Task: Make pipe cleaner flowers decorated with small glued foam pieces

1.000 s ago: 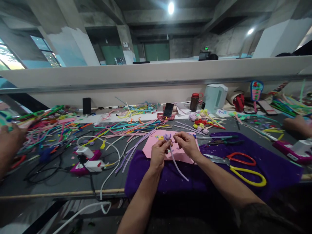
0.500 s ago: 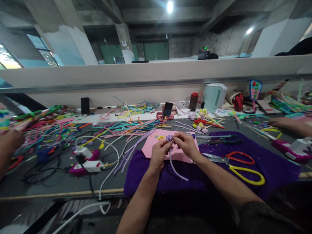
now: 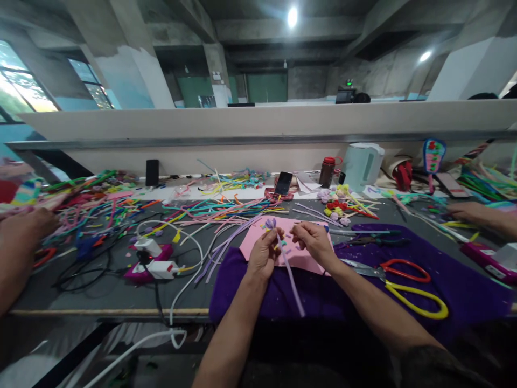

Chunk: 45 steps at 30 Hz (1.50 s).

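Pinching a lilac pipe cleaner (image 3: 290, 275) near its curled top, the left hand (image 3: 263, 254) holds it over the pink sheet (image 3: 299, 256). The right hand (image 3: 313, 241), fingers curled shut, hovers beside it above that sheet; scissors (image 3: 404, 283) lie to the sheet's right.

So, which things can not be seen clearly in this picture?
- Head view: right hand fingertips curl inward, so any contact with the lilac pipe cleaner is hidden.
- Left hand covers the stem below the small curled bud.
- Phone screen: too small.
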Each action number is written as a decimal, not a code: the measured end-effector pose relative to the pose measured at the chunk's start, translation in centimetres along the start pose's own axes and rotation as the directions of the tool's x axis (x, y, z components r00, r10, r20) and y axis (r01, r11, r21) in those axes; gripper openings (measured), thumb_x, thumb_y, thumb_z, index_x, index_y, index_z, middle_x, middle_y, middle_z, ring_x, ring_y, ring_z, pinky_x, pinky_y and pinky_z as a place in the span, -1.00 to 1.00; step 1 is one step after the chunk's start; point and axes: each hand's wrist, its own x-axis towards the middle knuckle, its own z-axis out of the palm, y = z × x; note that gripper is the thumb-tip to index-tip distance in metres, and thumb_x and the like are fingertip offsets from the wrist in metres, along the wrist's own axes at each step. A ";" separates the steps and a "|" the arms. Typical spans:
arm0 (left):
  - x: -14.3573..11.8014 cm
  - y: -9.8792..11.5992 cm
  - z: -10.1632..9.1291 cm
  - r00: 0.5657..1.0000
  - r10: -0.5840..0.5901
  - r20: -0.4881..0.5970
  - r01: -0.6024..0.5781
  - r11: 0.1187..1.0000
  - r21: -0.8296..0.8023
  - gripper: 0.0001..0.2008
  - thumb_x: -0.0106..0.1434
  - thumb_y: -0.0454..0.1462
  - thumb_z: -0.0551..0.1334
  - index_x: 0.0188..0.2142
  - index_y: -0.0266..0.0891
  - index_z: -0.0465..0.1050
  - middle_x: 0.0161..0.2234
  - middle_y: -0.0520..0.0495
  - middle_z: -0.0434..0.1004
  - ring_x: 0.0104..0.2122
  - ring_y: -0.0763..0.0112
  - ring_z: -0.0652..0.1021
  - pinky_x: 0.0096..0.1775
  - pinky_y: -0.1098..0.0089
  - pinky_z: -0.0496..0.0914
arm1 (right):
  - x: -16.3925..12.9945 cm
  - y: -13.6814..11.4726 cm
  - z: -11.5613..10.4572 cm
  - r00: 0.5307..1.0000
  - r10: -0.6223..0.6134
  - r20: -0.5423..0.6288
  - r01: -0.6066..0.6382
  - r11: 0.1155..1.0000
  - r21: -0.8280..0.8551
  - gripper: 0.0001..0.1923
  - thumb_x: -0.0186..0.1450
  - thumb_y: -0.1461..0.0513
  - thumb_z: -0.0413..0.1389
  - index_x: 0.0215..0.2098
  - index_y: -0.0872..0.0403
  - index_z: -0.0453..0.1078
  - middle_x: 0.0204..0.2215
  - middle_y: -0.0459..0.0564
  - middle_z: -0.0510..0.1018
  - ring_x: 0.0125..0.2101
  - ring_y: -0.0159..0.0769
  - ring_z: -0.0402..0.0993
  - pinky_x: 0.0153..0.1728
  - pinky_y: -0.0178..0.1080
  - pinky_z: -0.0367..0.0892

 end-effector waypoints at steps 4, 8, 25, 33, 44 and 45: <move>-0.1 -0.2 0.1 0.999 0.031 0.011 -0.031 0.999 0.012 -0.73 -0.16 -0.21 0.38 -0.42 -0.27 0.49 -0.41 -0.01 0.47 -0.46 0.52 0.44 -0.45 0.50 0.31 | -0.5 0.4 1.4 0.983 0.048 0.178 -0.052 0.998 0.021 -0.73 0.18 0.08 0.03 -0.51 0.11 0.32 -0.66 -0.15 0.36 -0.71 -0.51 0.21 -0.66 -0.40 0.14; -0.3 -0.3 0.4 0.998 0.003 0.055 -0.007 0.998 0.062 -0.74 -0.13 -0.21 0.36 -0.40 -0.28 0.51 -0.41 -0.03 0.48 -0.42 0.47 0.45 -0.40 0.46 0.32 | -0.6 0.8 1.9 0.982 0.068 0.176 -0.080 0.995 0.063 -0.69 0.19 0.05 0.02 -0.57 0.10 0.25 -0.75 -0.20 0.26 -0.73 -0.50 0.17 -0.67 -0.41 0.10; 0.1 -0.4 0.0 0.997 0.032 0.073 -0.041 0.991 0.124 -0.70 -0.16 -0.18 0.36 -0.41 -0.29 0.48 -0.53 0.03 0.40 -0.58 0.56 0.38 -0.52 0.51 0.22 | -0.5 0.3 1.5 0.968 0.088 0.236 -0.112 0.989 0.092 -0.67 0.18 0.05 0.02 -0.59 0.11 0.26 -0.77 -0.21 0.25 -0.75 -0.52 0.14 -0.69 -0.40 0.07; -0.2 -0.3 0.3 0.995 0.036 0.088 -0.047 0.990 0.130 -0.72 -0.09 -0.17 0.33 -0.38 -0.30 0.49 -0.52 0.02 0.40 -0.57 0.57 0.37 -0.51 0.51 0.24 | -0.5 0.6 1.5 0.968 0.106 0.227 -0.142 0.979 0.148 -0.66 0.18 0.03 0.03 -0.60 0.11 0.22 -0.77 -0.22 0.23 -0.74 -0.52 0.12 -0.69 -0.41 0.03; -0.1 -0.4 0.2 0.993 0.037 0.111 -0.056 0.983 0.176 -0.70 -0.10 -0.15 0.34 -0.40 -0.31 0.49 -0.57 0.02 0.40 -0.63 0.58 0.37 -0.53 0.51 0.22 | -0.3 0.7 0.9 0.924 0.198 0.327 -0.266 0.948 0.177 -0.62 0.17 -0.01 0.00 -0.57 0.13 0.28 -0.72 -0.17 0.31 -0.77 -0.55 0.10 -0.76 -0.43 -0.04; -0.1 -0.4 0.1 0.995 0.045 0.093 -0.060 0.983 0.171 -0.71 -0.11 -0.15 0.34 -0.41 -0.31 0.49 -0.54 0.01 0.42 -0.60 0.57 0.38 -0.53 0.52 0.21 | -0.2 0.7 0.8 0.934 0.194 0.299 -0.247 0.957 0.151 -0.62 0.18 -0.01 -0.01 -0.57 0.13 0.29 -0.71 -0.16 0.33 -0.76 -0.55 0.12 -0.76 -0.43 -0.04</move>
